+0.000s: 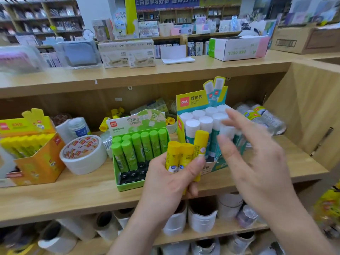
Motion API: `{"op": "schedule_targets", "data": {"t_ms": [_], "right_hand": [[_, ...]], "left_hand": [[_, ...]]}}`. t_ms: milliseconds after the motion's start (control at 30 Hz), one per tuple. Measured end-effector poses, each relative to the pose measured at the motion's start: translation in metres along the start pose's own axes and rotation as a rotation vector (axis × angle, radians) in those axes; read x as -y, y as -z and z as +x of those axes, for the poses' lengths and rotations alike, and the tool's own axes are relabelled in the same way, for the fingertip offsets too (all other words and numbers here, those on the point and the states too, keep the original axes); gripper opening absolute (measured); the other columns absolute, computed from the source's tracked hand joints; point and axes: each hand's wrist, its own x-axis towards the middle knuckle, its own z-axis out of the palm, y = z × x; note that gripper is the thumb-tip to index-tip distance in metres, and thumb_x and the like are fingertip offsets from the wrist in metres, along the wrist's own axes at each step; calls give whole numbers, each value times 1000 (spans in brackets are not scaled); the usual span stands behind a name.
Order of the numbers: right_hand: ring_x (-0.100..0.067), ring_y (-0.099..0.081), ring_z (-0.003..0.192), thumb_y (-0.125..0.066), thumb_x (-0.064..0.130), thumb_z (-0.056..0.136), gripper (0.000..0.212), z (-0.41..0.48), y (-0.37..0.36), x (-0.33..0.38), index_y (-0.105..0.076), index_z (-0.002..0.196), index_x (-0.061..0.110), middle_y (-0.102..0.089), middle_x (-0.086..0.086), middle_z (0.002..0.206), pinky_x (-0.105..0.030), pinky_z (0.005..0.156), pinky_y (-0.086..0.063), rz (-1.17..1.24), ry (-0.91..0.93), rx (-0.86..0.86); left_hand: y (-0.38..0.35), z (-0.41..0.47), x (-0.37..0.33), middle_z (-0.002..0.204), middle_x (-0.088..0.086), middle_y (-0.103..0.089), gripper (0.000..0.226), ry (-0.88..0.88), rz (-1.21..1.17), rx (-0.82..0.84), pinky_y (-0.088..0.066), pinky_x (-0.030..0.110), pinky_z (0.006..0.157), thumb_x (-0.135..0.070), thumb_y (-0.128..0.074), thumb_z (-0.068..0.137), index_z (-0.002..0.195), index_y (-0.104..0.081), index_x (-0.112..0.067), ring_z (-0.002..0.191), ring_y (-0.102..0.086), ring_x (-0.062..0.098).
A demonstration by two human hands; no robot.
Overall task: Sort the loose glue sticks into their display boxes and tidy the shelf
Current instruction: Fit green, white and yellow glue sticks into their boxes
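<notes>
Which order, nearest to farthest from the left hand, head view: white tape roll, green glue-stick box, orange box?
1. Green glue-stick box, just left of the left hand.
2. White tape roll, further left.
3. Orange box, far left.

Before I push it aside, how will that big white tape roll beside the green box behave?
The tape roll sits tilted, so it may tip flat or roll. Thickly wound, it probably feels stiff and fairly heavy.

One view only: head cam (wide-angle), looks forward and down, close in; shelf (73,196) sits just beyond the fingers (244,124).
</notes>
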Motion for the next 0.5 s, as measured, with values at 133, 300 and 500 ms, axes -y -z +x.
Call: {"op": "schedule_targets", "data": {"t_ms": [133, 300, 500], "right_hand": [[-13, -66, 59, -67, 22, 79, 35, -12, -16, 29, -63, 113, 22, -75, 3, 85, -26, 56, -54, 763, -322, 191], [-26, -71, 79, -71, 31, 66, 28, -11, -22, 27, -68, 93, 25, -75, -10, 87, -39, 76, -57, 953, -447, 83], [-25, -69, 69, -82, 44, 54, 47, -19, -33, 31, -60, 87, 18, -73, -17, 82, -28, 58, -55, 1072, -582, 128]], "left_hand": [[2, -13, -3, 56, 5, -56, 12, 12, -77, 7, -36, 22, 40, -32, -78, 70, 75, -72, -23, 38, -48, 17], [12, -28, -3, 65, 17, -60, 19, 22, -135, -44, -36, 21, 37, -20, -77, 68, 86, -72, -16, 37, -46, 17], [29, -41, -3, 59, 28, -52, 31, -43, -103, -115, -36, 20, 37, -29, -80, 59, 84, -73, -12, 36, -43, 16]]}}
